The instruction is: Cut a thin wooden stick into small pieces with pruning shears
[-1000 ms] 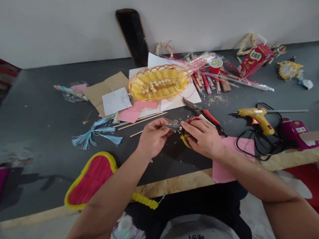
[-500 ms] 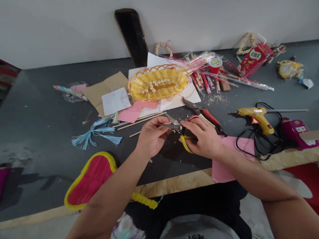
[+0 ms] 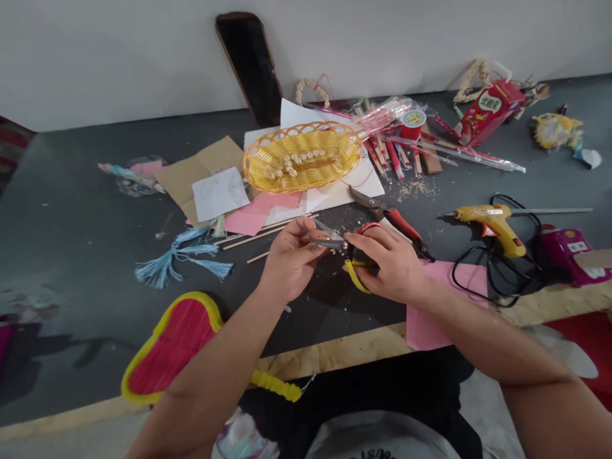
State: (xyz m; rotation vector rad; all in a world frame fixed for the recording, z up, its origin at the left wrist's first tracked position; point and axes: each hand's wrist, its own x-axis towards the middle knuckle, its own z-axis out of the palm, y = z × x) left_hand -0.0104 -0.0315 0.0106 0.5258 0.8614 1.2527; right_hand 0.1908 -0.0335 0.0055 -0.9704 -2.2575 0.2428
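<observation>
My right hand (image 3: pixel 387 261) grips a pair of scissors (image 3: pixel 354 271) with yellow and red handles, their blades spread apart and pointing left. Close to the blades, the fingers of my left hand (image 3: pixel 292 258) are pinched together on something too small to make out. Pale crumbs lie on the dark table under the blades. Just behind my hands is the yellow woven basket (image 3: pixel 301 159), holding a cluster of small pale pieces. Pruning shears (image 3: pixel 396 220) with red handles rest beyond my right hand. Thin wooden sticks (image 3: pixel 248 239) lie behind my left hand.
A yellow glue gun (image 3: pixel 502 226) with its black cord lies at right, near a pink sheet (image 3: pixel 442 306). At left are a blue tassel (image 3: pixel 179 258) and a red fan-shaped piece with yellow edging (image 3: pixel 174 344). A phone (image 3: pixel 251 67) leans on the wall; a red carton (image 3: pixel 492 111) stands far right.
The scissor blades stay spread beside my left fingers, and both hands keep almost the same place. The whole view has shifted very slightly.
</observation>
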